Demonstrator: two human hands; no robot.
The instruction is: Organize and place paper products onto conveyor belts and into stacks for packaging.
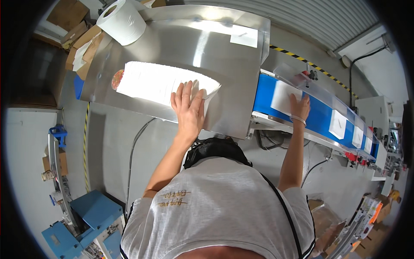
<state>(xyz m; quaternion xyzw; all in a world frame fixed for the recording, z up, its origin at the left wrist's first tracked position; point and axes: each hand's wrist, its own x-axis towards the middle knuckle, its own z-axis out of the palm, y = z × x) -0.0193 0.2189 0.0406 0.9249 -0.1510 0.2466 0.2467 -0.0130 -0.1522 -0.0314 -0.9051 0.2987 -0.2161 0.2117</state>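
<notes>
A long row of white paper sheets (148, 82), closely stacked and leaning, lies on the steel table. My left hand (189, 110) rests on the right end of this row, its fingers stretched out over the top sheets. On the blue conveyor belt (318, 113), my right hand (300, 108) holds the right edge of a flat white sheet (284, 97), with the thumb on top; the other fingertips are partly hidden. A patterned red round piece (117, 80) shows at the left end of the row.
A large white roll (123, 23) stands at the table's far left corner, near open cardboard boxes (88, 47). Another white sheet (244, 36) lies at the far right of the steel table (230, 86). Several white pieces (338, 124) sit farther along the belt, beside a clear guard (330, 93).
</notes>
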